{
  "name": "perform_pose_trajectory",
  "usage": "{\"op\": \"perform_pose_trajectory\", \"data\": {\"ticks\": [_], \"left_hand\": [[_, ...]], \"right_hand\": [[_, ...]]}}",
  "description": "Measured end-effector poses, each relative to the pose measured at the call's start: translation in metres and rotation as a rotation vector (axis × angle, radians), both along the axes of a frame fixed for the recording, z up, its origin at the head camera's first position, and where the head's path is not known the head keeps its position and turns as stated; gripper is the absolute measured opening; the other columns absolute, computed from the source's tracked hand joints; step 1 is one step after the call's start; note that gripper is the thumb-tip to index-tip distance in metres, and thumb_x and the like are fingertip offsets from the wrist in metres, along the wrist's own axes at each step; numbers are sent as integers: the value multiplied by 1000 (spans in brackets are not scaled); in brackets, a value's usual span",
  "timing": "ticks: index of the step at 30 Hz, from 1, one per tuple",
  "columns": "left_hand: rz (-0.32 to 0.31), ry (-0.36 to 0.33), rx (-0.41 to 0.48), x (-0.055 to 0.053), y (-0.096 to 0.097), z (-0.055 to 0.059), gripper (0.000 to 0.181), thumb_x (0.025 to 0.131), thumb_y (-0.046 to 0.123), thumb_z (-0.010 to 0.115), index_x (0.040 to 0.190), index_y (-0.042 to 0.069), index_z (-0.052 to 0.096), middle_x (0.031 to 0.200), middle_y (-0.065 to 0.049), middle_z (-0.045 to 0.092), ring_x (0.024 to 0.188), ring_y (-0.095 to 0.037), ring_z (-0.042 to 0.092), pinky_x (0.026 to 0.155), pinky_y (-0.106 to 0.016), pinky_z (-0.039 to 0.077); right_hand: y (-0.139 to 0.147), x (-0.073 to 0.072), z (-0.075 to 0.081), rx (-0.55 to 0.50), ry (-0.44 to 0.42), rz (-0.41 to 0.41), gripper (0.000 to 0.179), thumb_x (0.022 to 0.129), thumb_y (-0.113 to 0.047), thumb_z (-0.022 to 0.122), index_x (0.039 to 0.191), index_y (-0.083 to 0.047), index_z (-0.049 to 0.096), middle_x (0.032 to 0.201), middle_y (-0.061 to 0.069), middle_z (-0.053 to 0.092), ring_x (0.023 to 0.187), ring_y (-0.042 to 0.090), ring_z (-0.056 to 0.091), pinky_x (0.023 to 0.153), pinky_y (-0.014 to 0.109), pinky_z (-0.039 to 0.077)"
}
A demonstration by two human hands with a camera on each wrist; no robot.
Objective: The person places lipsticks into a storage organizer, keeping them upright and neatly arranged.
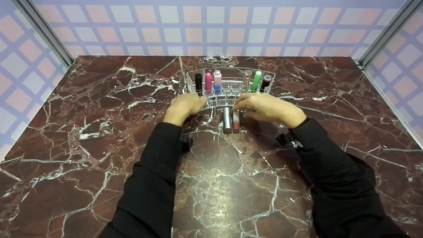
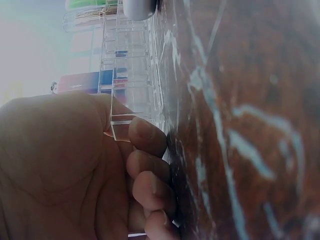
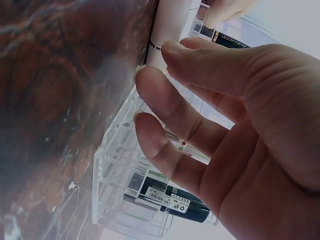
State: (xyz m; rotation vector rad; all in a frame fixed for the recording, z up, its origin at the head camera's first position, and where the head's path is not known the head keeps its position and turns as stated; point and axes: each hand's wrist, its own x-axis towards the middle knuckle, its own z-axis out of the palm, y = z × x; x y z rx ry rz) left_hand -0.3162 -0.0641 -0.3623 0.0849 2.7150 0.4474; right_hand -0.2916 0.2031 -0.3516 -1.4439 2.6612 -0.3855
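Observation:
A clear lipstick organizer [image 1: 221,100], curved and tiered, holds several lipsticks upright in its back row. My left hand [image 1: 185,105] grips its left front end; in the left wrist view the organizer's clear corner [image 2: 120,125] runs in behind the curled fingers [image 2: 150,190]. In front of the organizer a silver lipstick tube [image 1: 227,119] and a grey-and-red lipstick tube [image 1: 236,121] lie side by side on the table. My right hand [image 1: 267,107] hovers at the organizer's front right, fingers loosely bent, fingertips right by the far end of a pale tube [image 3: 172,22].
On the organizer's left stand a black lipstick [image 1: 198,82], a pink one [image 1: 208,82] and a pink-and-blue one [image 1: 217,82]. On its right are a clear-capped one [image 1: 246,81], a green one [image 1: 256,81] and a dark one [image 1: 265,83]. Checkered panels [image 1: 214,29] border the marbled table [image 1: 99,148].

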Motion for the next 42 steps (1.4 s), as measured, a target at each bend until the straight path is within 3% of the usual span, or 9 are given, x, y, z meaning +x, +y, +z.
{"op": "perform_pose_trajectory", "data": {"ticks": [13,19,22,26,30,35,42], "left_hand": [[4,-18,9,0,0,1,45,107,46,31,102,12,60,88,-5,53,72,-19,49,63,-29,40],[11,-17,5,0,1,0,47,107,48,31,103,12,60,90,-6,54,73,-19,49,63,-29,40],[4,-3,-2,-1,1,0,46,107,47,30,99,13,58,92,-7,54,75,-20,49,65,-30,39],[-4,14,-8,0,1,-1,45,106,47,28,95,13,56,92,-8,54,77,-22,48,68,-31,38],[-4,17,-6,0,0,-1,44,106,47,29,94,14,55,90,-7,54,77,-22,48,68,-31,39],[-2,22,-4,0,1,0,43,106,47,29,92,15,55,91,-8,55,77,-22,49,67,-31,38],[7,12,-2,1,1,0,45,106,49,30,95,14,56,90,-7,54,75,-21,48,66,-31,39]], "right_hand": [[3,0,-1,22,-12,-58,39,89,8,69,123,-9,75,129,17,61,111,36,64,97,50,53],[2,-1,-1,49,-53,-46,45,88,11,63,125,-11,74,116,15,65,90,27,61,80,42,55],[1,-1,0,56,-102,-41,44,90,10,56,126,-9,74,114,15,70,86,24,61,79,42,54],[2,0,2,73,-170,-96,26,102,-4,56,123,-8,72,91,5,75,81,20,66,91,44,54],[4,0,3,118,-216,-201,14,103,-20,65,112,-9,67,70,-5,69,70,16,68,91,45,53],[5,1,4,152,-232,-317,21,98,-23,73,109,-9,62,77,-1,69,69,17,66,82,45,54],[5,2,5,179,-222,-345,44,97,-18,71,134,-5,53,96,11,72,82,26,68,81,46,57]]}}
